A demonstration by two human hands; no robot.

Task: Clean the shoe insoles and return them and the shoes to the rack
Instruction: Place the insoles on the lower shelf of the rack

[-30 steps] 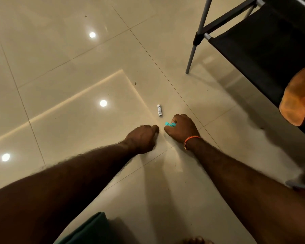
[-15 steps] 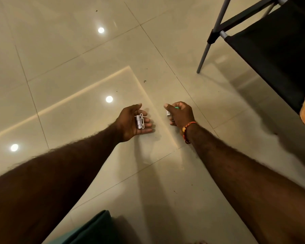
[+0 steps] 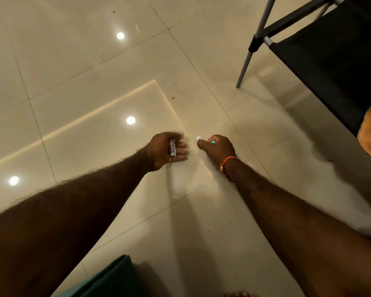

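over the tiled floor point(image 3: 94, 67): your left hand point(image 3: 166, 147) cups a small silver object point(image 3: 172, 147), palm up; your right hand point(image 3: 217, 147) pinches a white battery point(image 3: 198, 138), likely gathering strays.

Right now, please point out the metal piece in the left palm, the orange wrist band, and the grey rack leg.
metal piece point(image 3: 172, 147), head view, middle of its silver body
wrist band point(image 3: 228, 161), head view, orange strand on the right wrist
rack leg point(image 3: 245, 67), head view, mid-length of the tube
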